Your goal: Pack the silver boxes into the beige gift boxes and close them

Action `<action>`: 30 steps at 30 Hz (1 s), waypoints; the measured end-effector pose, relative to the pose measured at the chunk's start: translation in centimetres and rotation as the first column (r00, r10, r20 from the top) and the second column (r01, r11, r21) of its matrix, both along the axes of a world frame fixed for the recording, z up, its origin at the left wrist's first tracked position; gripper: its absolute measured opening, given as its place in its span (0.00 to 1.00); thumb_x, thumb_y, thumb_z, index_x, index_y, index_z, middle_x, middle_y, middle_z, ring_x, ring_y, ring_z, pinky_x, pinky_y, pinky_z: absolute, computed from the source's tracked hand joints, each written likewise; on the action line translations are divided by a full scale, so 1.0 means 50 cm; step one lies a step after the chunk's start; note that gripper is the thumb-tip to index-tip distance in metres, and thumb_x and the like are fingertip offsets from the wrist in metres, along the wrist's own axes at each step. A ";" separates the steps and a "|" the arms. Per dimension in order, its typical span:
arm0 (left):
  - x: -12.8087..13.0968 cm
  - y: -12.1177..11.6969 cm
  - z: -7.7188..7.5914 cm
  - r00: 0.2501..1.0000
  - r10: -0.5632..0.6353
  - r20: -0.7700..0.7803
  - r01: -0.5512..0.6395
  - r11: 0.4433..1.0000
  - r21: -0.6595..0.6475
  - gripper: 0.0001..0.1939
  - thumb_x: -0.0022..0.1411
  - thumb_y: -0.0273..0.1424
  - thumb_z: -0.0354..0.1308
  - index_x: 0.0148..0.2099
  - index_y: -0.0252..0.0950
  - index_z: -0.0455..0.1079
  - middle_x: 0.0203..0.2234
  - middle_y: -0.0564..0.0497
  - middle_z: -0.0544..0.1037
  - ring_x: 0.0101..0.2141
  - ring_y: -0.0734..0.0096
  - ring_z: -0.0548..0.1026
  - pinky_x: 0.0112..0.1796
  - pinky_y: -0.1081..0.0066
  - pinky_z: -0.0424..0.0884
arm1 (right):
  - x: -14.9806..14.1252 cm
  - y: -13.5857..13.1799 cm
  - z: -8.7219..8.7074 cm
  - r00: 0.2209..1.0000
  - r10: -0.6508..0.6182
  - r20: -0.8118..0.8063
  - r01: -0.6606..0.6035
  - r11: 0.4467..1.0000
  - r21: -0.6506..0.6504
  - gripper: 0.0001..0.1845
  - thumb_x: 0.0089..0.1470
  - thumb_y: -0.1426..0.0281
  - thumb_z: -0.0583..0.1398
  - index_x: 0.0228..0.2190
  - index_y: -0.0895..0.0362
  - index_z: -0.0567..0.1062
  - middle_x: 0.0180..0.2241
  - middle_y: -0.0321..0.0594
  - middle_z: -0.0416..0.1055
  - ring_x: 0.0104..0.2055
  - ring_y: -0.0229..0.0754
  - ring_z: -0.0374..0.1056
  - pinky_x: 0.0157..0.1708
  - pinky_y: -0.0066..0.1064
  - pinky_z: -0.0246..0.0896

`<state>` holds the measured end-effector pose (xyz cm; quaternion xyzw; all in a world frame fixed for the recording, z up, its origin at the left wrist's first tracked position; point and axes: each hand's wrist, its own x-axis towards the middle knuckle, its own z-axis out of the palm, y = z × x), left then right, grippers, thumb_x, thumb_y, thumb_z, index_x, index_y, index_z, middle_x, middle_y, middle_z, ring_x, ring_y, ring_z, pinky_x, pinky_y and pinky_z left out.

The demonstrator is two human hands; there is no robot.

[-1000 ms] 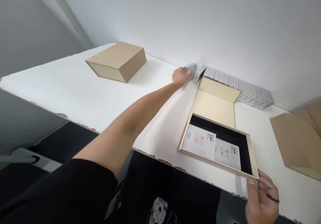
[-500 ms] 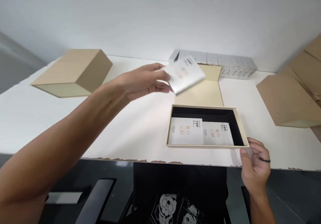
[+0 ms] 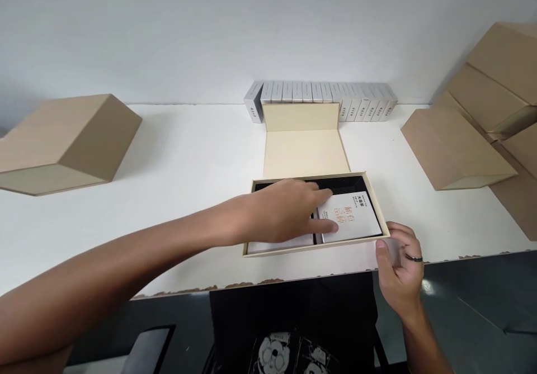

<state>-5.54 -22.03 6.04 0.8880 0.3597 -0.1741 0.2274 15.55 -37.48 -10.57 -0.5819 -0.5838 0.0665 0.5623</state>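
An open cream gift box (image 3: 373, 200) with a black lining stands near the table's front edge. Inside it, a small white box (image 3: 354, 217) with orange and black print lies flat on the right side. Another small white box (image 3: 281, 244) is on the left, largely covered by my arm and hand. My left hand (image 3: 289, 209) reaches over the gift box, thumb and index finger apart and touching the right-hand white box; its other fingers are partly hidden. My right hand (image 3: 403, 265), wearing a dark ring, pinches the gift box's near right corner.
The gift box's lid (image 3: 304, 150) is folded back behind it. A row of small white boxes (image 3: 323, 91) stands along the wall. A tan box (image 3: 75, 139) sits at the left, and several tan boxes (image 3: 459, 150) are piled at the right. The table edge (image 3: 260, 284) is chipped.
My left hand has come down with the white box, which now lies in the gift box's right side. My right hand stays at the corner. The view has shifted right.
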 end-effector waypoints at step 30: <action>0.000 -0.011 0.033 0.954 -0.110 -0.278 0.126 0.991 0.040 0.41 0.40 0.41 0.84 0.58 0.45 0.79 0.38 0.48 0.85 0.37 0.53 0.81 0.38 0.64 0.70 | 0.008 0.221 0.271 0.100 0.775 0.624 -0.470 0.589 -0.657 0.13 0.48 0.64 0.74 0.34 0.49 0.78 0.33 0.36 0.69 0.29 0.43 0.63 0.27 0.37 0.45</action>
